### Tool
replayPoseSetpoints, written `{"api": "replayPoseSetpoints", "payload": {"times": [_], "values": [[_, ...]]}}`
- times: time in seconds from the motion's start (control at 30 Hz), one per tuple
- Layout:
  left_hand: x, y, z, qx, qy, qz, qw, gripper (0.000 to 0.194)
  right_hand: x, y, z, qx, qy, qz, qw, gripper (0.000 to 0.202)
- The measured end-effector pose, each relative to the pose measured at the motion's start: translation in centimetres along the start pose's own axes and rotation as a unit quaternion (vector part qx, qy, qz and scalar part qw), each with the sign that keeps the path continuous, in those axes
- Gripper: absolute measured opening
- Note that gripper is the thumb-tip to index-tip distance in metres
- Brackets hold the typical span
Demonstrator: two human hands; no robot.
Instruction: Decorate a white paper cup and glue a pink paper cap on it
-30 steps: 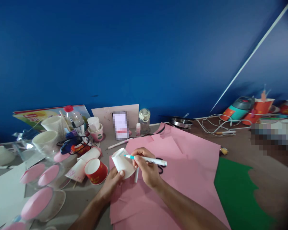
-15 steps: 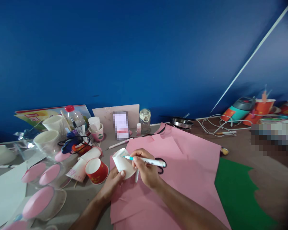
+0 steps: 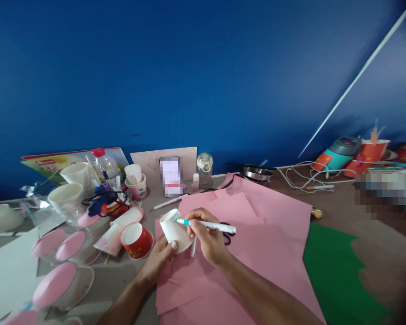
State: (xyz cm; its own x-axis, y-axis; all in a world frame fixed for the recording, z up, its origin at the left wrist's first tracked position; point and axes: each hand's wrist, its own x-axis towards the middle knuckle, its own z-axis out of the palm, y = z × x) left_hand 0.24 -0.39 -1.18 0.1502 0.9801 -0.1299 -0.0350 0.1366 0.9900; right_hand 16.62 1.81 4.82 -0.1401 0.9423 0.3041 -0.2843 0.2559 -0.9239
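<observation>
Big flat sheets of pink paper cover the nearest part of the grey worktop, running under the hands. At 8 o'clock from the hands, a pale round cup with a pink paper top lies on its side. At 4 o'clock is a green paper sheet with a bumpy edge.

A bit farther, the left hand has its grip wrapped around a plain white paper cup. The cup is held over the left edge of the pink sheets, tipped over, with its small end up. The right hand has its grip pinched on a white marker with a teal tip. The tip points to 9 o'clock and is right at the cup's small end.

At 9 o'clock from the cup stands a red paper cup with a white inside. At 3 o'clock, black loop handles peek out past the right hand.

Farther off, at 12 o'clock, a phone with a blurred screen stands against a pale pink board. A clear glass jar sits at 1 o'clock. Last comes the big blue wall.
</observation>
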Motion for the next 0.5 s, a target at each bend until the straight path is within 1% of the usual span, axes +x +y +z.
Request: {"api": "replayPoseSetpoints", "payload": {"times": [0.1,0.2,0.3,0.4,0.5], "values": [[0.00,0.02,-0.09,0.006,-0.013,0.004,1.000,0.068,-0.12,0.13,-0.01,-0.018,-0.009,-0.009,1.000,0.019],[0.13,-0.50,-0.36,0.001,-0.018,0.006,1.000,0.068,0.01,0.20,0.04,-0.030,0.001,-0.016,0.999,0.019],[0.26,-0.88,-0.47,0.004,-0.015,0.010,1.000,0.067,0.23,0.17,0.12,-0.020,0.018,-0.006,1.000,0.018],[0.24,-0.66,-0.32,0.008,-0.015,0.013,1.000,0.070,0.32,0.15,0.14,0.003,0.033,0.008,0.999,0.018],[0.12,-0.16,-0.11,0.014,-0.011,0.009,1.000,0.073,0.27,0.23,0.07,0.010,0.028,0.005,1.000,0.018]]}}
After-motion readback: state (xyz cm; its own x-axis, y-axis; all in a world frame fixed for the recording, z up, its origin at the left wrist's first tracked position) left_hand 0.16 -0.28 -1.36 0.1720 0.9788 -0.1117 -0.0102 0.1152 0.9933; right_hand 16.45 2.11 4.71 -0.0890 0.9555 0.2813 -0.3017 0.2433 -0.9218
